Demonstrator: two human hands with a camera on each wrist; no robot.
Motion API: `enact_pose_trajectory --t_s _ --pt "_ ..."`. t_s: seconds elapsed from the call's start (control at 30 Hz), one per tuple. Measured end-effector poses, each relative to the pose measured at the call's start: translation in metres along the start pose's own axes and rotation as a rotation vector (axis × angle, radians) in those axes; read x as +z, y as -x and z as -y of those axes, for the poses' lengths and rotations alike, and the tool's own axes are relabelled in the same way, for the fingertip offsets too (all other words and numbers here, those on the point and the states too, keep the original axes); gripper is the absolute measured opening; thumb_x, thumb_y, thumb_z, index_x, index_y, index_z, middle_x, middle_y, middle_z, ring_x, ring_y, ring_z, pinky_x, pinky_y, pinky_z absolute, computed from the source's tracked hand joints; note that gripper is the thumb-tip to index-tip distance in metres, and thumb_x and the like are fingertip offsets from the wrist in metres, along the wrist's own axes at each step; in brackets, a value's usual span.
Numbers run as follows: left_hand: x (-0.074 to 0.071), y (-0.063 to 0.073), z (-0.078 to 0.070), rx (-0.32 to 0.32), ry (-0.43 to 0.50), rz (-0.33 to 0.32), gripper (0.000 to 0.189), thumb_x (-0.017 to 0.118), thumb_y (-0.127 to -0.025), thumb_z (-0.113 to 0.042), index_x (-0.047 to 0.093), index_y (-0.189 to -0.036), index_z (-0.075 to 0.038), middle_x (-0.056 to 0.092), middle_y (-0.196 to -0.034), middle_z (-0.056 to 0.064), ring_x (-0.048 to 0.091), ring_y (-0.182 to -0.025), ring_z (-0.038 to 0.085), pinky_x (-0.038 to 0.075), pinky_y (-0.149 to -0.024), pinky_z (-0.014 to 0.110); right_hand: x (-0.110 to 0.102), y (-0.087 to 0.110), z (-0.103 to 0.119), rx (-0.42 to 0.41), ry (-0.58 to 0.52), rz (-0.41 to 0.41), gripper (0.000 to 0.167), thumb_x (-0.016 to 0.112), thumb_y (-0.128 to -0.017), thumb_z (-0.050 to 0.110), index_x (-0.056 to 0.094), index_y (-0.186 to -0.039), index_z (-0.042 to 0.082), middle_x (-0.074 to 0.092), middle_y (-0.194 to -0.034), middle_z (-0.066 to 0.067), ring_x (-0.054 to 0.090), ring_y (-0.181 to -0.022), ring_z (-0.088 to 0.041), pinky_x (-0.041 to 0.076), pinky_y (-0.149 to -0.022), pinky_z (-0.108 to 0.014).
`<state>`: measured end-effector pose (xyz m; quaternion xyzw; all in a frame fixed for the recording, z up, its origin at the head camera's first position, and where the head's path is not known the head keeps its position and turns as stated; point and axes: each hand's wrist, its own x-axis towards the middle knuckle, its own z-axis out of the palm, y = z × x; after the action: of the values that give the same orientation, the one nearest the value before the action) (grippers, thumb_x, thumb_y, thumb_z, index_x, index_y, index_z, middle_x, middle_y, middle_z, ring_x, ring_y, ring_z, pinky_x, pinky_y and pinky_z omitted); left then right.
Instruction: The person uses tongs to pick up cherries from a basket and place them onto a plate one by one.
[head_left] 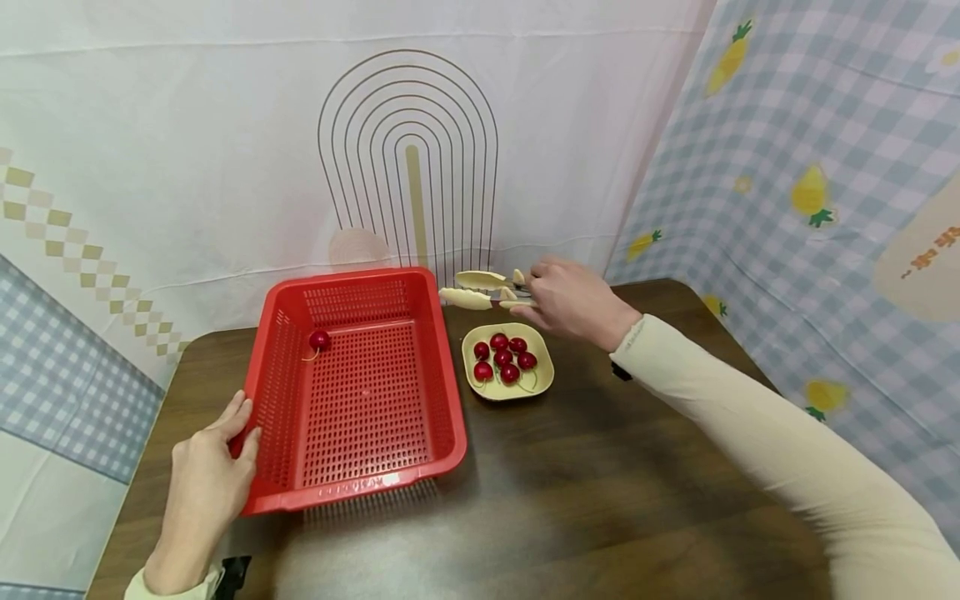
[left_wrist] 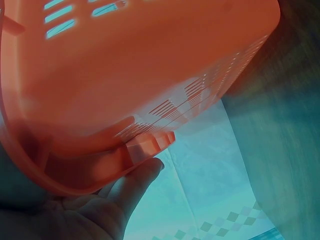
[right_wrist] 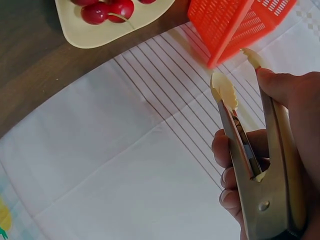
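My left hand [head_left: 206,475] grips the left rim of a red perforated plastic basket [head_left: 450,400], its thumb against the rim in the left wrist view. Inside the basket, toward the far left, lies one cherry [head_left: 319,340] with its stem. In my right hand [right_wrist: 305,120] is a pair of metal tongs [right_wrist: 250,187] with cream scalloped tips. The tips are parted, with nothing between them, above the gap between the basket and a small pale yellow dish [head_left: 545,371]. Several dark red cherries [head_left: 503,357] sit in that dish, some with stems showing.
Basket and dish are on a dark wooden table [head_left: 570,500], the dish just right of the basket. A white patterned cloth [head_left: 225,167] hangs behind the table's far edge. Blue checked cloth [head_left: 757,208] hangs along the right side.
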<state>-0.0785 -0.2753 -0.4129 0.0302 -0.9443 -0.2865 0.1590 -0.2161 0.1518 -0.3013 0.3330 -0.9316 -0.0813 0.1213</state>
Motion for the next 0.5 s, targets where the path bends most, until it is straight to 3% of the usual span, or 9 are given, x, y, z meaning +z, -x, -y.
enact_pose_trajectory --t_s 0.37,0.5 --pt "0.0 0.0 0.0 -0.007 0.004 0.007 0.045 0.068 -0.092 0.0 0.059 -0.134 0.011 0.057 -0.142 0.024 0.057 -0.122 0.054 0.05 -0.094 0.068 0.001 -0.017 0.009 -0.03 0.023 -0.004 0.044 0.068 -0.097 0.042 0.071 -0.075 0.004 0.066 -0.08 -0.012 0.061 -0.072 -0.028 0.057 -0.065 -0.043" --pt "0.0 0.0 -0.001 -0.011 0.003 0.008 0.045 0.068 -0.092 0.0 0.059 -0.134 0.011 0.058 -0.142 0.024 0.057 -0.122 0.054 0.05 -0.094 0.068 0.001 -0.024 0.012 -0.053 0.024 -0.009 0.047 0.067 -0.098 0.043 0.071 -0.073 0.003 0.068 -0.081 -0.013 0.063 -0.076 -0.029 0.057 -0.07 -0.043"
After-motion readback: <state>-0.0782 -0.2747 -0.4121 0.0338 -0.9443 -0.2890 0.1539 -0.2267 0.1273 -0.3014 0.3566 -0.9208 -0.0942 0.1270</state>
